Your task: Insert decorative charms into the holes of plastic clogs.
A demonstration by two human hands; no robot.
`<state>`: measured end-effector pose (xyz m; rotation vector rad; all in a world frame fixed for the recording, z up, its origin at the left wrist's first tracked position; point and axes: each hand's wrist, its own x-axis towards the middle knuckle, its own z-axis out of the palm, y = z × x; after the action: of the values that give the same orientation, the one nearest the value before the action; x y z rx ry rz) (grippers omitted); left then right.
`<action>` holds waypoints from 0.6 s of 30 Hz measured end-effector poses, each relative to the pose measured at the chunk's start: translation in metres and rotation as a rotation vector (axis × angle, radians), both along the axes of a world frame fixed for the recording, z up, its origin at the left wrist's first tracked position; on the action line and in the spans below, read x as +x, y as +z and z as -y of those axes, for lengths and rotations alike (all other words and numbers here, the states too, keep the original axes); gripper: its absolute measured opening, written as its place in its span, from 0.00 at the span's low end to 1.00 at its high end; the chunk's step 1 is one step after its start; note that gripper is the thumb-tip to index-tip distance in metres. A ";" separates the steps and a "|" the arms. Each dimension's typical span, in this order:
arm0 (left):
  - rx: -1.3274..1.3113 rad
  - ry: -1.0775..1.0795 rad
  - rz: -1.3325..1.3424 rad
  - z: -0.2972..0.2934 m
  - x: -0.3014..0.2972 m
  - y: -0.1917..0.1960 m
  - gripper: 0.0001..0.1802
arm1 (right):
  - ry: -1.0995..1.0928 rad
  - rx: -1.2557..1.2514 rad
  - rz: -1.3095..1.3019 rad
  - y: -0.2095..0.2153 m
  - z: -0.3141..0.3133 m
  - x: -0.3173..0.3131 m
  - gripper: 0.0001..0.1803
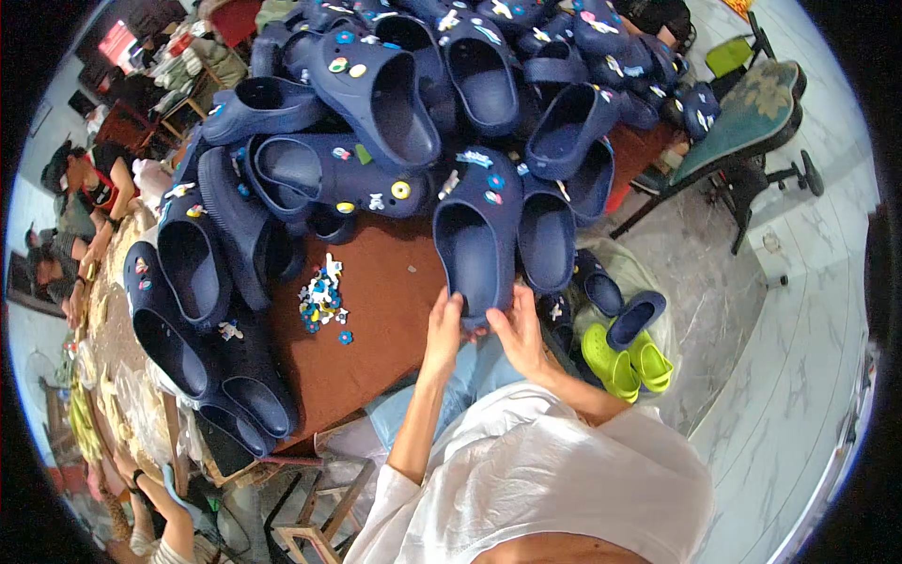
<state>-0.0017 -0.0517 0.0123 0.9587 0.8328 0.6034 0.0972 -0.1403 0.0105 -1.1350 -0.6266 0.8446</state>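
Gripping navy clog (476, 240) heel w/ both hands: left hand (444, 326), right hand (514, 331)

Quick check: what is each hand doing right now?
Left hand: closed on the heel end of a navy clog at the table edge.
Right hand: gripping the same clog's heel from the other side.

No packages, labels, signs or screens visible (far background too blurred).
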 end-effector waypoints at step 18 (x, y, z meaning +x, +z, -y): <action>0.073 0.061 0.084 -0.035 0.056 -0.030 0.25 | -0.206 -0.036 0.273 -0.037 -0.023 0.012 0.32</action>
<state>0.0538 -0.0171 -0.0176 0.9705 0.7719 0.7262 0.1096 -0.1173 -0.0269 -1.3352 -0.7062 0.5309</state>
